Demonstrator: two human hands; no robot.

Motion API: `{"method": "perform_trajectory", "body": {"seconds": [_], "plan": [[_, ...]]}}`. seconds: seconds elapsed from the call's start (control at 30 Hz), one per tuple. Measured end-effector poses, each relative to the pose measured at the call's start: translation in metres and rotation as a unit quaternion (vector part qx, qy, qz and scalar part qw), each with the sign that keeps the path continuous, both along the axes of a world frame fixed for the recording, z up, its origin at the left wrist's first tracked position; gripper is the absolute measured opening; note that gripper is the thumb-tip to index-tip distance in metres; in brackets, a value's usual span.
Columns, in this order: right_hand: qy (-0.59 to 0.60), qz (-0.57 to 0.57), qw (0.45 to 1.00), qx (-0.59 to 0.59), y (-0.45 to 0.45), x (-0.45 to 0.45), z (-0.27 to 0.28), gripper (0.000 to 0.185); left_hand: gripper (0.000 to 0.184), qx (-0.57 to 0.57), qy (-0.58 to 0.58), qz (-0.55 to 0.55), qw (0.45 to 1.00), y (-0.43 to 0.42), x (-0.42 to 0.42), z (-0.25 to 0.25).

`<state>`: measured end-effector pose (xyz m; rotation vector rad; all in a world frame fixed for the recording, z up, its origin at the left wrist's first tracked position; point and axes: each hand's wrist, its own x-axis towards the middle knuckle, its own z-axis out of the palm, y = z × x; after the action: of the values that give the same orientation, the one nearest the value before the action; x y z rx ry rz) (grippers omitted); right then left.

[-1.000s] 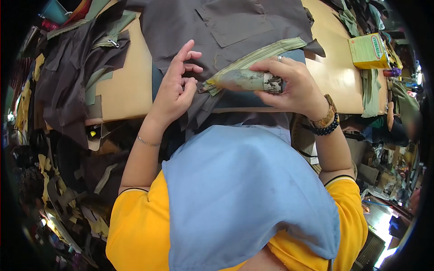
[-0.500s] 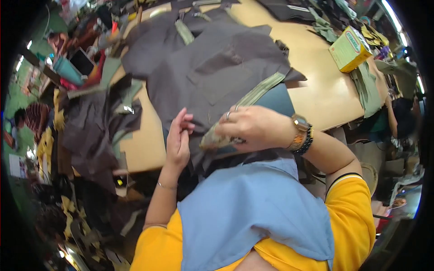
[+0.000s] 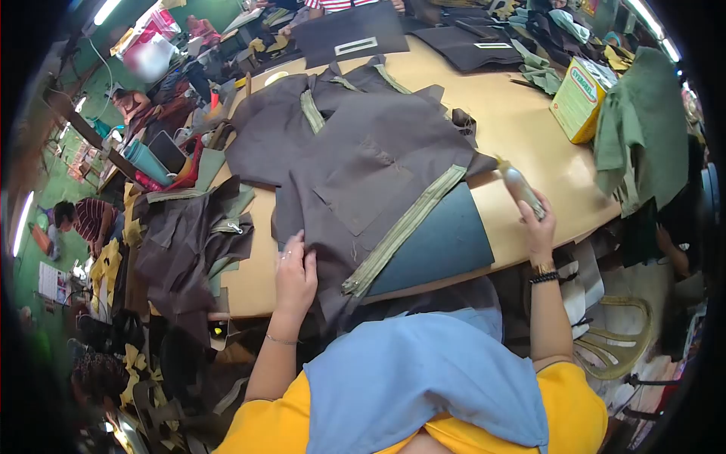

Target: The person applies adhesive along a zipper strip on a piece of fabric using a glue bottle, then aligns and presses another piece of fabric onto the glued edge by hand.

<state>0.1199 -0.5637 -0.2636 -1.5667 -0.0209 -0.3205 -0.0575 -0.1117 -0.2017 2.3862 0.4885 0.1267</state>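
In my right hand (image 3: 540, 231) is a squeeze bottle (image 3: 519, 188) with a narrow tip, tilted up and left above the table's right side. My left hand (image 3: 295, 278) lies flat at the left edge of a dark brown fabric piece (image 3: 325, 174), fingers stretched and touching it. An olive zipper (image 3: 408, 231) runs slantwise along the fabric's lower right edge. Beneath that edge is a dark flat board (image 3: 446, 246). Further olive zipper strips (image 3: 311, 111) show near the fabric's far end.
A yellow-and-green carton (image 3: 578, 102) stands at the right by hanging green cloth (image 3: 635, 136). Dark crumpled cloth (image 3: 170, 250) hangs over the left edge. Across the table (image 3: 514, 121), a person in a striped shirt (image 3: 348, 6) is by dark panels. A chair (image 3: 620, 333) is at lower right.
My right hand has left the zipper's near end and moved right, now holding the squeeze bottle. My left hand has shifted slightly down and flattened at the fabric's edge. The view has tilted up.
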Motion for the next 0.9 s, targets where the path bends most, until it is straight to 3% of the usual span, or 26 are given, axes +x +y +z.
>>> {"method": "perform_trajectory", "body": {"seconds": [0.1, 0.2, 0.23, 0.3, 0.4, 0.5, 0.63, 0.67, 0.73, 0.9], "plan": [[-0.004, -0.036, 0.997, 0.073, -0.022, 0.002, -0.025, 0.042, 0.039, -0.203, -0.079, 0.057, 0.974, -0.005, 0.012, 0.015], [0.002, -0.033, 0.989, 0.145, -0.018, -0.001, -0.022, 0.041, 0.044, -0.262, -0.253, 0.095, 0.926, 0.039, 0.033, 0.038], [0.001, -0.016, 0.992, 0.126, -0.016, -0.002, -0.022, 0.041, 0.046, -0.285, -0.305, 0.094, 0.904, 0.046, 0.05, 0.045], [0.001, -0.004, 0.996, 0.087, -0.015, -0.006, -0.02, 0.041, 0.045, -0.474, -0.318, 0.096, 0.815, 0.025, 0.087, 0.114], [-0.013, 0.009, 0.999, 0.038, -0.006, -0.009, -0.002, 0.043, 0.041, -0.435, -0.303, 0.047, 0.846, 0.052, 0.166, 0.173], [0.009, 0.025, 0.998, 0.056, -0.007, -0.01, -0.006, 0.045, 0.038, -0.417, -0.305, 0.03, 0.856, 0.14, 0.278, 0.225], [-0.036, 0.004, 0.997, 0.068, -0.003, -0.009, -0.009, 0.05, 0.039, -0.364, -0.431, -0.061, 0.824, 0.334, 0.394, 0.347], [-0.037, 0.0, 0.997, 0.073, -0.003, -0.009, -0.011, 0.052, 0.039, -0.347, -0.467, -0.054, 0.812, 0.337, 0.394, 0.368], [-0.062, -0.019, 0.995, 0.08, 0.001, -0.007, -0.013, 0.054, 0.038, -0.307, -0.521, 0.01, 0.796, 0.301, 0.355, 0.341], [-0.076, -0.032, 0.996, -0.044, 0.003, -0.007, -0.014, 0.053, 0.038, -0.292, -0.505, 0.24, 0.776, 0.185, 0.243, 0.168]]}}
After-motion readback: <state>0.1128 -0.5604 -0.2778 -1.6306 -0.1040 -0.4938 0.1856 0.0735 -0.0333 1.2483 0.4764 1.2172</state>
